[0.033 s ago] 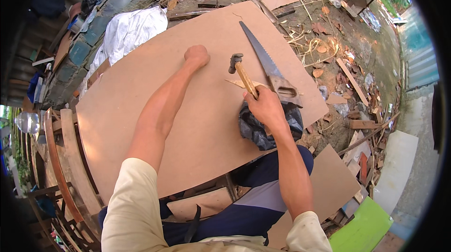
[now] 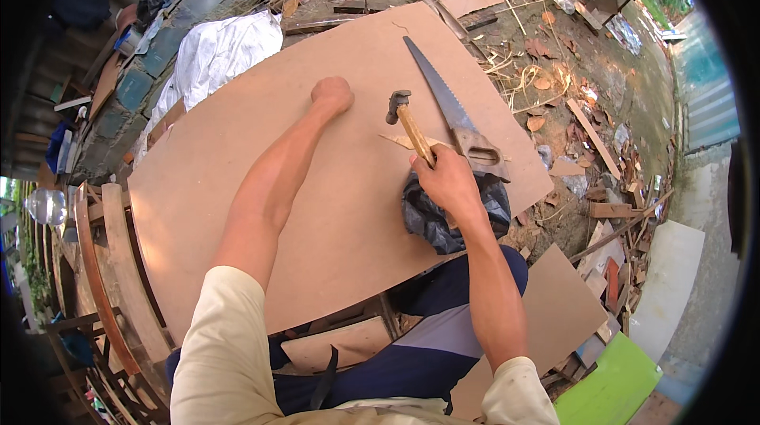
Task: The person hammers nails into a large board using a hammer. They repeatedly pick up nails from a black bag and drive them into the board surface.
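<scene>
A large brown board (image 2: 237, 156) lies flat before me. My left hand (image 2: 332, 95) rests on its far part, fingers curled closed; whatever they may hold is hidden. My right hand (image 2: 445, 177) grips the wooden handle of a hammer (image 2: 408, 120), whose dark metal head is raised above the board, apart from my left hand. Just beyond the right hand lies a handsaw (image 2: 443, 92), its wooden handle toward me. A black plastic bag (image 2: 427, 223) sits under my right wrist, its contents mostly hidden. A thin pointed wood piece (image 2: 393, 140) shows beside the hammer handle.
A white sack (image 2: 226, 53) lies at the board's far left edge. Curved wooden pieces (image 2: 119, 266) stand at the left. Wood scraps (image 2: 613, 209) and dry leaves litter the ground at right, near a smaller brown board (image 2: 562, 298) and a green sheet (image 2: 609, 385).
</scene>
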